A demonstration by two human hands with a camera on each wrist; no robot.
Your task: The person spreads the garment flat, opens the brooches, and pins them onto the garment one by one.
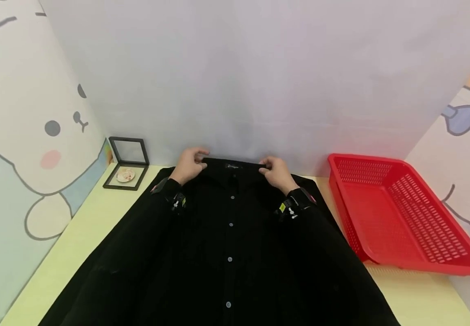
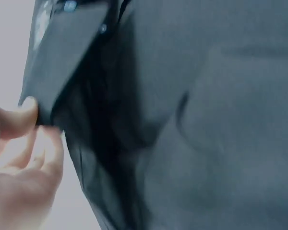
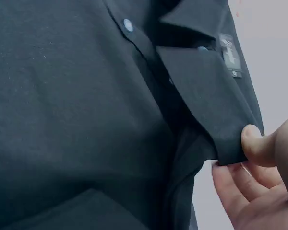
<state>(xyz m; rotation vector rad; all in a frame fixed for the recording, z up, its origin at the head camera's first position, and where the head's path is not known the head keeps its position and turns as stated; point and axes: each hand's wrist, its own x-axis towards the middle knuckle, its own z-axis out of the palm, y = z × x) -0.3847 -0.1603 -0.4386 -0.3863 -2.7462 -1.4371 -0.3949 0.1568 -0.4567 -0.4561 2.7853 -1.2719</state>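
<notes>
A black button-up shirt (image 1: pixel 230 240) lies front side up, its row of pale buttons running down the middle. At the top, my left hand (image 1: pixel 189 165) pinches the left end of the collar (image 2: pixel 62 57) between thumb and fingers. The opposite collar end is pinched by my right hand (image 1: pixel 277 173), with the thumb on top and the fingers beneath. Between the hands the collar is stretched nearly straight. A small label (image 3: pixel 230 53) shows inside the neck. Black sleeves with wrist cameras cover both forearms and blend into the shirt.
To the right stands a red plastic basket (image 1: pixel 375 217) with perforated sides. A black-framed case (image 1: pixel 127 175) with a small round item in it stands open at the back left. Behind the yellowish table (image 1: pixel 76 240) rises a pale wall.
</notes>
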